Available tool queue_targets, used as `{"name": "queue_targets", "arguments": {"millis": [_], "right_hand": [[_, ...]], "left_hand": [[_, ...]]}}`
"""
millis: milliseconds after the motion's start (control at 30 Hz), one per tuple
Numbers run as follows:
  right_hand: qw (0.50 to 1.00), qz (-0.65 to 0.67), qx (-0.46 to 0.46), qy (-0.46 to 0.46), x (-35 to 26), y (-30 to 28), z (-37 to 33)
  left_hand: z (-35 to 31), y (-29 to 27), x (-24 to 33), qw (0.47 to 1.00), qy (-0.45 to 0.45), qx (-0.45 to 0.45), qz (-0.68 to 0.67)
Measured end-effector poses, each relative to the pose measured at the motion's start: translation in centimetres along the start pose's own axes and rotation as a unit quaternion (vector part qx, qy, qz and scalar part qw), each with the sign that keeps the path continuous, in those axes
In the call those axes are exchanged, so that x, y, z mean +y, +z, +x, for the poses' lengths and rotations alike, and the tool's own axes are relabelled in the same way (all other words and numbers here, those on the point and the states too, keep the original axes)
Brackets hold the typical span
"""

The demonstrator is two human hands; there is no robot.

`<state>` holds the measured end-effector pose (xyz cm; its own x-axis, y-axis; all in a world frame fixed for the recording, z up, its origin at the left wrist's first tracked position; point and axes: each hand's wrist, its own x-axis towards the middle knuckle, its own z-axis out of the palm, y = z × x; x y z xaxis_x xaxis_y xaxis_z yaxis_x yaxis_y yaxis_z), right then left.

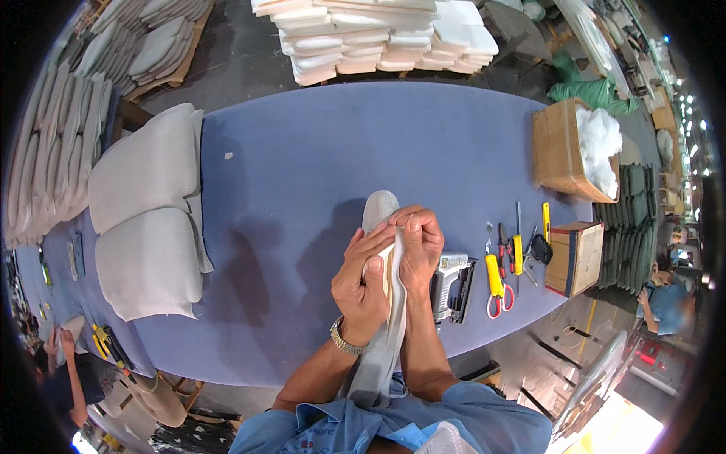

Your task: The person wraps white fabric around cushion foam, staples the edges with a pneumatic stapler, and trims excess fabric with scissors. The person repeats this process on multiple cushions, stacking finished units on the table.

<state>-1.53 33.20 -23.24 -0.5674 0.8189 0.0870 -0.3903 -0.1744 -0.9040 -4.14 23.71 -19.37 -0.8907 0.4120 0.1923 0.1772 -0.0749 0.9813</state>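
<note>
In front of my body I hold a long grey fabric-covered padded piece (380, 204) on its edge, one end against my shirt. A pale inner layer and a tan strip show along its opening. My left hand (361, 287) is closed on its left side, the fingers pressed against the fabric near the far end. My right hand (420, 246) pinches the fabric edge on the right side, its fingertips close to the left ones. Just right of my right wrist, a grey staple gun (452, 289) lies on the blue-covered table (302, 151).
Grey padded panels (147, 261) lie at the table's left. On the right are scissors (499, 301), a yellow cutter (546, 219), other hand tools, a small box (575, 259) and a carton (556, 147) of white stuffing. White foam stacks (378, 38) stand beyond. Other people work at both sides.
</note>
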Motion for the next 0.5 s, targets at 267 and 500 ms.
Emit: {"name": "queue_targets", "arguments": {"millis": [267, 500], "right_hand": [[0.997, 0.075, -0.02, 0.002, -0.6, -0.7, -1.9], [0.997, 0.072, -0.037, 0.01, -0.7, -0.5, -2.5]], "left_hand": [[-1.4, -1.2, 0.2, 0.999, -0.005, -0.044, -0.016], [-0.7, -3.8, 1.2, 0.988, 0.012, -0.149, 0.038]]}}
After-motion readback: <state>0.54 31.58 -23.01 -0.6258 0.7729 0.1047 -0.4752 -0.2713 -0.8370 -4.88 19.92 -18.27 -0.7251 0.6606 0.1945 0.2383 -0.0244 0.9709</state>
